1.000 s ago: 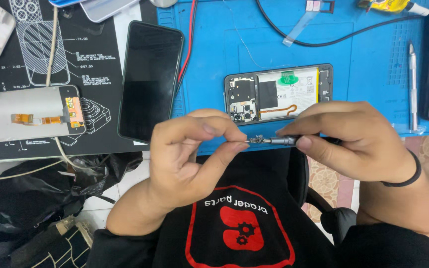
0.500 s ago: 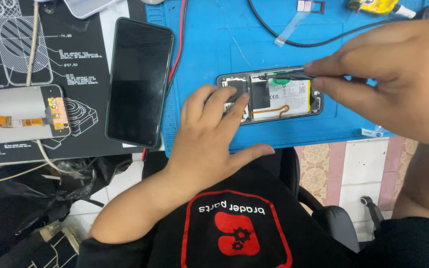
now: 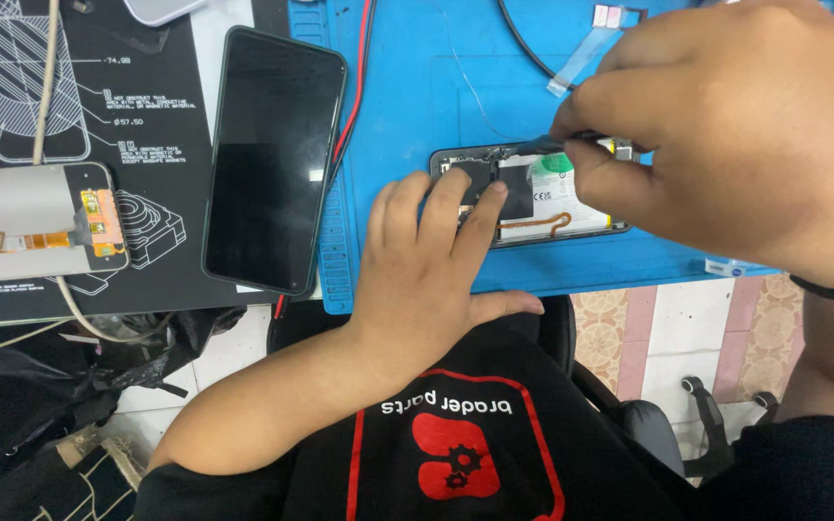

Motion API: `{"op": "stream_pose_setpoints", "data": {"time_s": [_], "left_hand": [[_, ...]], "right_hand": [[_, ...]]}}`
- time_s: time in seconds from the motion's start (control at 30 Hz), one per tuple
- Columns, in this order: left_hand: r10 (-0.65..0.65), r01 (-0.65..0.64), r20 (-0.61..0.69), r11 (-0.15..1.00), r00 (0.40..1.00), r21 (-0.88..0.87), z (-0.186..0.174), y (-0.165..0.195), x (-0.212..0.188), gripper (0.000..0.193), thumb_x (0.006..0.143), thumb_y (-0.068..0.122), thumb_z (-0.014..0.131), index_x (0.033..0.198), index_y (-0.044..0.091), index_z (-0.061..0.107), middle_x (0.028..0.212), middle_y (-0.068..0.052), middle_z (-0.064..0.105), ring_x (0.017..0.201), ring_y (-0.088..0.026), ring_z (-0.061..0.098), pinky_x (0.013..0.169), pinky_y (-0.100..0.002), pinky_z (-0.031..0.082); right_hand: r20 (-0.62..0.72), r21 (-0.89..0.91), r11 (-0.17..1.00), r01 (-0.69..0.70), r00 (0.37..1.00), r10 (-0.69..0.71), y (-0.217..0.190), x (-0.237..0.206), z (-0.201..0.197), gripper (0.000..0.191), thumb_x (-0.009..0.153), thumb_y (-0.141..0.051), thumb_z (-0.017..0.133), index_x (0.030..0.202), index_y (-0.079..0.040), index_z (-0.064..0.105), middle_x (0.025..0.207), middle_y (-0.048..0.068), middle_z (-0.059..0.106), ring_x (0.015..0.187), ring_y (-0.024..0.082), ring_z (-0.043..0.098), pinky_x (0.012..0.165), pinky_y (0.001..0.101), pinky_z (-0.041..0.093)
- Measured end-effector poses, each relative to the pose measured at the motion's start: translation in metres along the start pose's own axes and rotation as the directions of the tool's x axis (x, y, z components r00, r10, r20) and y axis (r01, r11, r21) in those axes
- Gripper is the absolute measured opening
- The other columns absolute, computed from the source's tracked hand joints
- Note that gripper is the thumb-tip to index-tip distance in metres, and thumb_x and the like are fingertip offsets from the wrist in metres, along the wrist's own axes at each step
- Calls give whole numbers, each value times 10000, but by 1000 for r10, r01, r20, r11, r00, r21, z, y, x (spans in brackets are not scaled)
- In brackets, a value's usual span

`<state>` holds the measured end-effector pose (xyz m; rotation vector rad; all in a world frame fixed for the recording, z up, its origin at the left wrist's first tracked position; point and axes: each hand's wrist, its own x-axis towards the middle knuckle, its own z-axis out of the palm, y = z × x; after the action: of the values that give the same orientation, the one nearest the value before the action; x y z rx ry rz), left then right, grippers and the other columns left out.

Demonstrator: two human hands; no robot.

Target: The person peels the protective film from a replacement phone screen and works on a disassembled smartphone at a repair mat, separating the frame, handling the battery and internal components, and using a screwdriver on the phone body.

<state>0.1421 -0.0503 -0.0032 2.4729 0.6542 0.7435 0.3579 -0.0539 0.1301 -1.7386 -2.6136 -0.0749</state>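
The opened black smartphone with its back cover off (image 3: 533,198) lies on the blue silicone repair mat (image 3: 407,96), close to the mat's near edge and a little right of its middle, with the white battery and the dark shield plates showing. The left hand (image 3: 427,270) lies flat, fingers spread, with two fingertips pressing on the phone's left end and the thumb stretched out beyond the near edge of the mat; it grips nothing, it only pins the phone down. The right hand (image 3: 726,135) is curled tight, thumb and forefinger pinched on a thin dark metal tool (image 3: 557,145) whose tip meets the phone's far edge near the top of the battery. Whether the tool is tweezers or a small driver cannot be told, as the fingers hide most of it.

To do this well, I judge that the left fingertips should hold steady downward pressure so that the phone does not slide on the mat, while staying off the orange flex cable (image 3: 538,227) that runs along the lower part of the battery. The tool tip should work with small, light movements; a slip there could gouge the battery or a connector.

Well apart to the left, a whole black smartphone lying screen-up (image 3: 272,159) straddles the mat's left edge and the black printed work mat (image 3: 147,58). Farther left lies a grey display panel with an orange flex connector (image 3: 31,222).
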Motion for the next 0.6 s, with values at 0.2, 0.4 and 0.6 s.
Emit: {"op": "stream_pose_setpoints", "data": {"time_s": [0.2, 0.4, 0.6], "left_hand": [[2, -2, 12, 1000, 1000, -13, 0, -4, 0, 948, 712, 641, 842, 1368, 8, 582, 1351, -175, 415, 1241, -391, 385, 1073, -550, 389], [4, -4, 21, 1000, 1000, -10, -1, -6, 0, 987, 686, 687, 823, 1368, 13, 587, 1339, -175, 421, 1227, -391, 392, 1057, -549, 388], [-10, 11, 26, 1000, 1000, -16, -4, -6, 0, 1003, 655, 689, 825, 1368, 20, 599, 1338, -173, 421, 1229, -392, 399, 1063, -554, 387]], "right_hand": [[39, 61, 998, 7, 999, -9, -1, 8, 2, 144, 711, -142, 820, 833, -79, 776, 723, 51, 667, 635, 234, 660, 552, 359, 505], [255, -124, 992, 22, 967, 10, -6, 18, 2, 221, 903, -314, 739, 859, -100, 709, 738, 23, 652, 669, 232, 691, 564, 346, 541], [199, -145, 990, 0, 980, 29, -12, 23, 0, 352, 886, -397, 748, 846, -48, 717, 761, 103, 630, 611, 270, 665, 509, 359, 526]]}}
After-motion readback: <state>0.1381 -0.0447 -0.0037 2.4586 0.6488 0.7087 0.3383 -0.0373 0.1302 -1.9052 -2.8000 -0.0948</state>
